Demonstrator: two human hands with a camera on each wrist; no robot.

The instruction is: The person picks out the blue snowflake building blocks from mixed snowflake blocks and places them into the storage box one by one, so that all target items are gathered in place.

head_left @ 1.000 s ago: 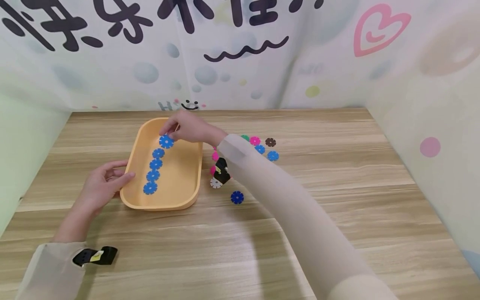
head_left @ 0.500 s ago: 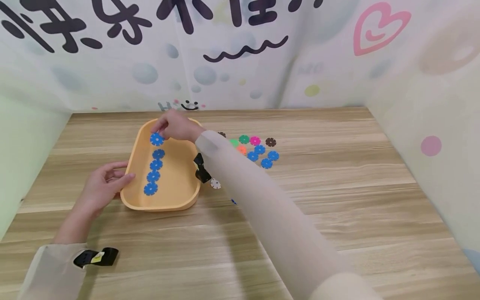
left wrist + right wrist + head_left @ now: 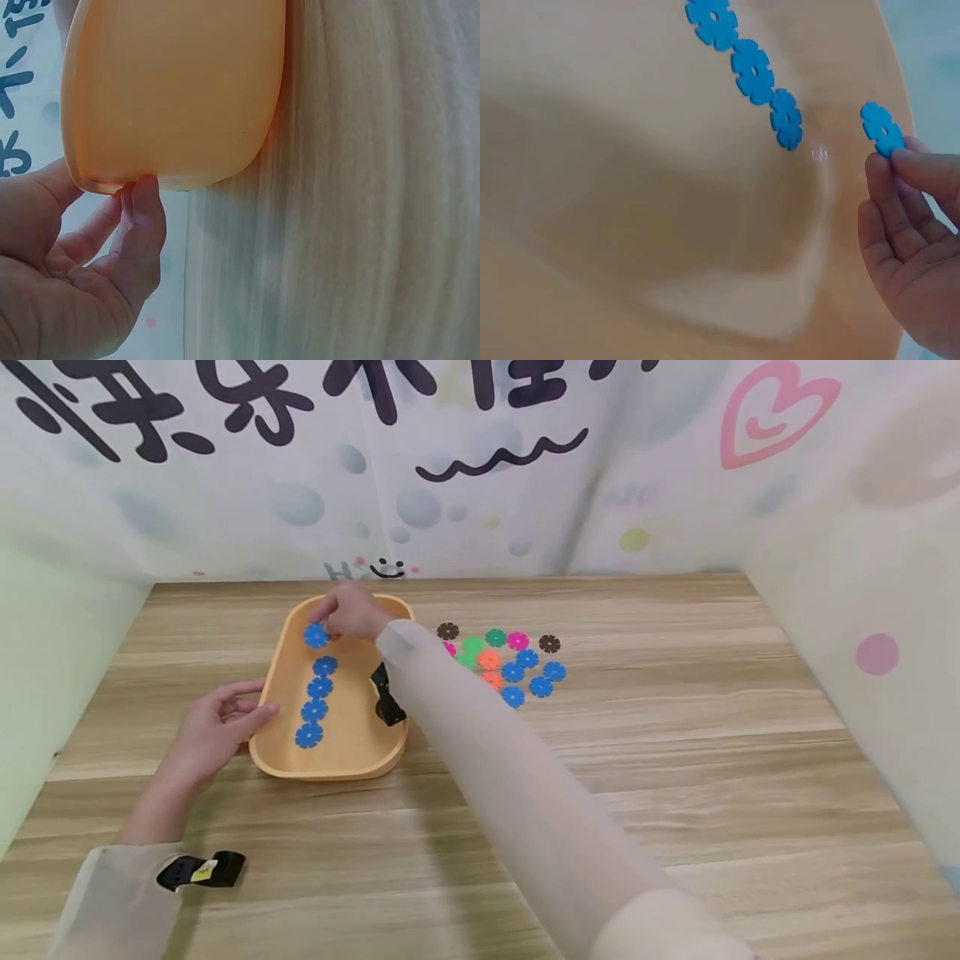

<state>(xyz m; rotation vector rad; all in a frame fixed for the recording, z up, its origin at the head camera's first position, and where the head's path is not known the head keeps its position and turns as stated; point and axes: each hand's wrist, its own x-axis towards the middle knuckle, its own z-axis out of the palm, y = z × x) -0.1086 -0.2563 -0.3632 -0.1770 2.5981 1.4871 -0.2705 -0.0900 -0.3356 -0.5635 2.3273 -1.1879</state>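
My right hand point(image 3: 356, 610) pinches a blue snowflake disc point(image 3: 882, 129) by its edge, between thumb and fingertips. It holds the disc over the far end of a shallow orange tray point(image 3: 360, 768). Inside the tray, several blue snowflake discs point(image 3: 314, 710) form a line running from near to far, and the held one is apart from the line's far end. At the tray's left side my left hand point(image 3: 213, 727) grips the rim, thumb over the edge and fingers against the outer wall, as the left wrist view shows.
To the right of the tray, loose snowflake discs in blue point(image 3: 541, 686), orange point(image 3: 489, 659), green point(image 3: 496, 637), pink point(image 3: 517, 641) and brown point(image 3: 550, 644) lie on the wooden table point(image 3: 712, 735). My right sleeve point(image 3: 495, 768) crosses in front of some. A printed cloth point(image 3: 480, 527) hangs behind.
My right hand has moved left with the blue snowflake disc, away from the far end of the line. More loose discs show past the sleeve. The left hand keeps its grip on the tray.
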